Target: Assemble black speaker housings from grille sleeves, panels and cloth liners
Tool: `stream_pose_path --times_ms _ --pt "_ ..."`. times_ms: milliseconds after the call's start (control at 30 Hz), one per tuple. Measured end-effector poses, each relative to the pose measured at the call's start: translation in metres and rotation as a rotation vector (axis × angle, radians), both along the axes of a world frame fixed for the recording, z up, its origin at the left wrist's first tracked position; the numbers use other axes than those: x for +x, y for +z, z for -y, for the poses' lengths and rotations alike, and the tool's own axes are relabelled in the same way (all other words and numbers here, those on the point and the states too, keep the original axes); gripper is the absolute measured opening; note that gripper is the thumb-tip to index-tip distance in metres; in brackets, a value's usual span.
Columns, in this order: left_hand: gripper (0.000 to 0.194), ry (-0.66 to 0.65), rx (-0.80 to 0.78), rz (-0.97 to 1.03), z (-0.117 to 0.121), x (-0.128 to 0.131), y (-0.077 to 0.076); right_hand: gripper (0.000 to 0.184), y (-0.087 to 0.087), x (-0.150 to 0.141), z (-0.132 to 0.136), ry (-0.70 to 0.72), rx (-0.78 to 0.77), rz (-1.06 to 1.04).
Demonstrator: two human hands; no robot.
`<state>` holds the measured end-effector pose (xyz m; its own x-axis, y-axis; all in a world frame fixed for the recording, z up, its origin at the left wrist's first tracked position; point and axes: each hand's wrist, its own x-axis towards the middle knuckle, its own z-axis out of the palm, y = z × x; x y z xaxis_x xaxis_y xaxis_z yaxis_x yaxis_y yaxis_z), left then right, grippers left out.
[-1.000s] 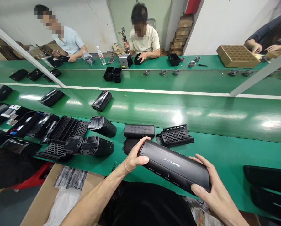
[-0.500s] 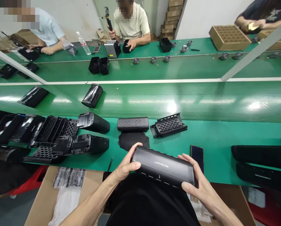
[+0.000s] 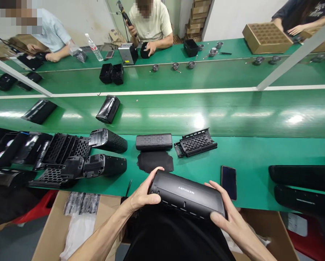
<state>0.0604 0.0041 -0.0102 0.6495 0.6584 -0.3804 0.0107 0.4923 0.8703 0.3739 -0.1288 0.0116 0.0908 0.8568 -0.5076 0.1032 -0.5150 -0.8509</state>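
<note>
I hold a long black speaker body (image 3: 186,194) with white lettering over my lap, at the near edge of the green bench (image 3: 260,156). My left hand (image 3: 142,194) grips its left end, thumb on the front and fingers over the top. My right hand (image 3: 223,214) grips its right end. Just beyond lie a black cloth patch (image 3: 155,161), a black grille bar (image 3: 153,142) and a perforated black grille frame (image 3: 196,142). A dark phone (image 3: 229,177) lies flat to the right of the speaker.
Several black housings and grilles (image 3: 70,156) crowd the bench at left. Two long black shells (image 3: 304,183) lie at right. A green conveyor (image 3: 179,116) carries a wrapped speaker (image 3: 108,108). Three people work at the far side. Cardboard boxes (image 3: 78,221) stand below.
The speaker body came down and toward me, from over the bench to over my lap, and has levelled out. Both hands kept their grip on its ends.
</note>
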Motion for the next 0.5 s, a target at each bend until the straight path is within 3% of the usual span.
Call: stream_pose_path --times_ms 67,167,500 --pt "0.104 0.045 0.036 -0.011 0.000 0.003 0.005 0.100 -0.001 0.000 0.003 0.030 0.005 0.031" --pt "0.103 0.127 0.074 -0.039 0.003 0.009 0.006 0.092 0.001 -0.002 0.009 0.001 0.008 0.098" --pt "0.089 0.182 0.059 -0.048 0.008 0.017 -0.009 0.080 -0.005 -0.009 0.006 -0.085 -0.005 0.139"
